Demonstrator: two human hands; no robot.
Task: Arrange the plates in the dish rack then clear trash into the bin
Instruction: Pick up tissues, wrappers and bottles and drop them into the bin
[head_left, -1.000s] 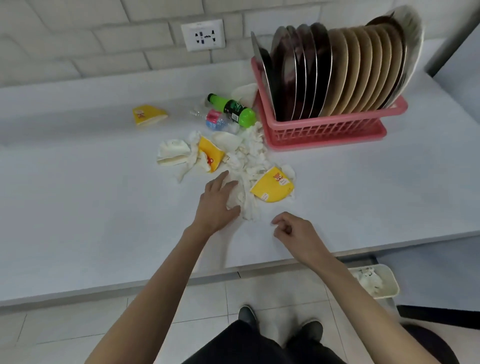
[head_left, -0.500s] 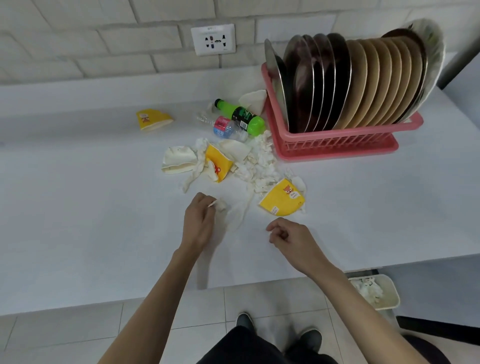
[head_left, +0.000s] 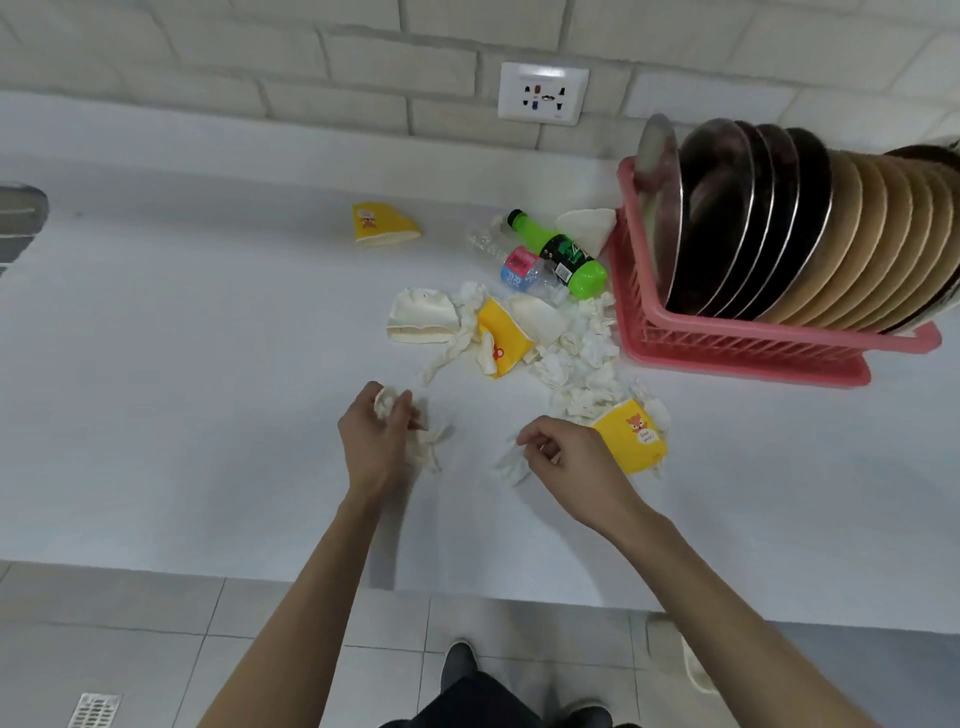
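Several dark and tan plates (head_left: 810, 228) stand upright in the pink dish rack (head_left: 748, 348) at the right of the white counter (head_left: 182, 389). Trash lies left of the rack: crumpled white tissues (head_left: 582, 358), yellow paper cups (head_left: 501, 338), a green bottle (head_left: 563, 254) and a crushed clear bottle (head_left: 519, 270). My left hand (head_left: 376, 441) grips a wad of white tissue (head_left: 423, 447) just above the counter. My right hand (head_left: 566, 457) pinches another tissue piece (head_left: 511, 462), beside a flattened yellow cup (head_left: 631, 436).
A lone yellow cup (head_left: 382, 223) lies further back on the counter. A wall socket (head_left: 543, 93) sits above. The white bin's edge (head_left: 685, 654) shows on the tiled floor under my right arm. My shoes (head_left: 460, 665) are below the counter edge.
My left hand closed on tissues and pulled them toward me. My right hand took hold of a tissue piece by the yellow cup. The view shifted left, hiding most of the bin.
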